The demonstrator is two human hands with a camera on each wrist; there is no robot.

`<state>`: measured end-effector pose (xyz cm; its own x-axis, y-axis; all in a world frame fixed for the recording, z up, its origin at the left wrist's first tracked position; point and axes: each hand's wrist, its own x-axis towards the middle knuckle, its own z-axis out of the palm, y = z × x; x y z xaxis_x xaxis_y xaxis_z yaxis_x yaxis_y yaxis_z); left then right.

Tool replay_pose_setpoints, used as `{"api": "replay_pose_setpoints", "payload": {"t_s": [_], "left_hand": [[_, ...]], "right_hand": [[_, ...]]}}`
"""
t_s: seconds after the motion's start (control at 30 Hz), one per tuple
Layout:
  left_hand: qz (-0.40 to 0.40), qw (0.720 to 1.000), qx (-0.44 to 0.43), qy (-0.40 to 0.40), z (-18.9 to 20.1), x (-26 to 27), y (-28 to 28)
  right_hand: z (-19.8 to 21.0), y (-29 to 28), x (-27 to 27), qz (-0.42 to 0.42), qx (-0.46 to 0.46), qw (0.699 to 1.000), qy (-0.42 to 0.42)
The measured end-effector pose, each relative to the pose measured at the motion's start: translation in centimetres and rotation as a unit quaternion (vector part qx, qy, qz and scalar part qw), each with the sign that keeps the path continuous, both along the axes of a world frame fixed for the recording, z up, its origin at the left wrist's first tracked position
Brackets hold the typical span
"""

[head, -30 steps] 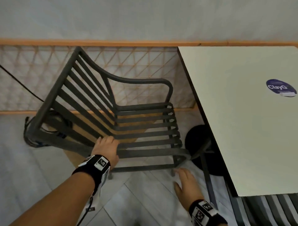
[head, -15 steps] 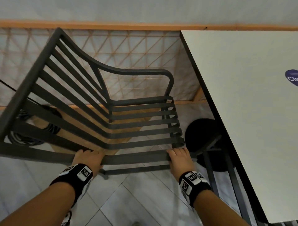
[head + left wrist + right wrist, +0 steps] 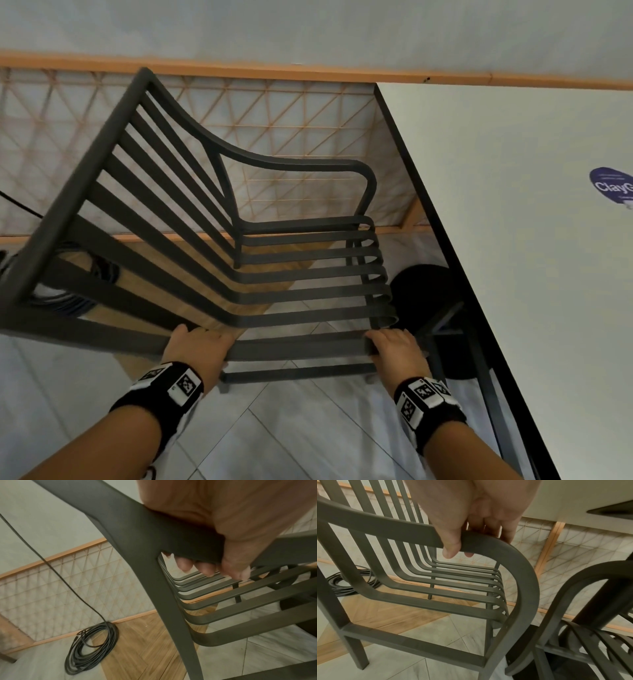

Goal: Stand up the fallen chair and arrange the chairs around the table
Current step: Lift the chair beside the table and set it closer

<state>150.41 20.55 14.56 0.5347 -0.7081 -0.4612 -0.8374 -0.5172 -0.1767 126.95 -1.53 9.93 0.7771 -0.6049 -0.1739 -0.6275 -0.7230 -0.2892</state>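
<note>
A dark grey slatted armchair [image 3: 308,294] stands on the floor, its back to the left and its seat facing the white table [image 3: 513,240] on the right. Both hands hold its near armrest [image 3: 154,534]. My left hand [image 3: 202,346] grips the rear part where the armrest meets the back, and its fingertips [image 3: 185,565] curl under the bar. My right hand [image 3: 394,346] grips the front end just before the downward curve [image 3: 513,555], thumb over the bar. The chair's legs [image 3: 359,655] reach down to the tiles.
A second dark slatted chair [image 3: 573,595] sits right of my right hand, partly under the table. The table's black round base [image 3: 424,291] lies near the armchair's front. A coiled black cable [image 3: 92,649] rests by the lattice wall panel [image 3: 291,120] behind.
My right hand, free and open by the chair's front a second ago, has taken hold of the armrest's front end. The chair looks closer, and my left hand has kept its grip.
</note>
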Motion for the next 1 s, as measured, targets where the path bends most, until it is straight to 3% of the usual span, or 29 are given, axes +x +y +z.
{"api": "replay_pose_setpoints", "payload": {"t_s": [0.17,0.4,1.0], "left_hand": [[-0.018,1.0,-0.018,0.008,-0.1,-0.4,-2.7],[-0.02,0.998,-0.054,0.007,-0.1,-2.3,-6.0],[-0.003,1.0,-0.015,-0.002,0.1,-4.5,-6.9]], "right_hand": [[0.4,-1.2,-1.7,-0.026,-0.001,1.0,0.017],[-0.7,-3.8,-2.9,-0.119,0.003,0.992,-0.042],[-2.5,-4.5,-3.8,-0.14,0.001,0.99,-0.015]]}}
